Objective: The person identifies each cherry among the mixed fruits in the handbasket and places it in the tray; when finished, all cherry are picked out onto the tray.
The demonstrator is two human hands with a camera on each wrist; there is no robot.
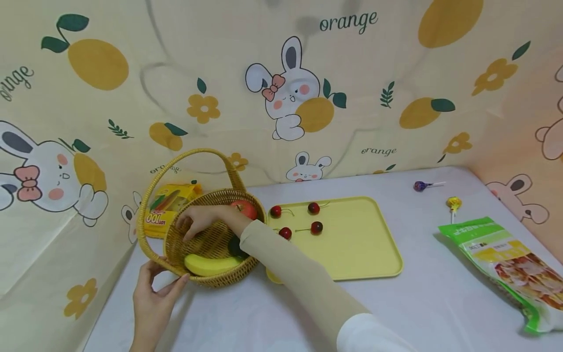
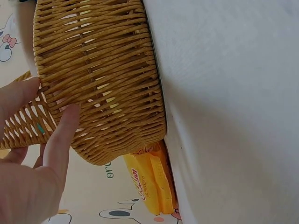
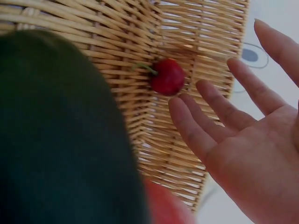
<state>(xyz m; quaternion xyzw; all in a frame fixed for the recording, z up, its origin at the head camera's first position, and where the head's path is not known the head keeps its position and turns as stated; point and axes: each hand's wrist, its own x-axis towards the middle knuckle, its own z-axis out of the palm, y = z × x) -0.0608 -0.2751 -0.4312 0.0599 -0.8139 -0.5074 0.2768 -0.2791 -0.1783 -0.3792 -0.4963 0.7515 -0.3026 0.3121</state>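
Observation:
My left hand (image 1: 154,298) grips the wicker basket (image 1: 217,281) at its rim, by the foot of the tall handle; thumb and fingers pinch the weave (image 2: 100,79). Inside the basket is my right hand (image 1: 200,220), its fingers extended and nothing held. In the right wrist view its fingertips are close beside a red cherry (image 3: 167,77) lying on the woven bottom. A banana (image 1: 211,265) lies at the near side of the basket, a red round fruit (image 1: 244,209) at the far right. A dark green, rounded thing (image 3: 60,130), partly hidden by my forearm, lies between them.
Right of the basket is a yellow tray (image 1: 352,269) with several cherries (image 1: 316,228). A yellow snack bag (image 1: 160,222) stands behind the basket. Two lollipops (image 1: 421,186) and a green-edged food bag (image 1: 510,269) lie at the right. A patterned cloth wall closes the back.

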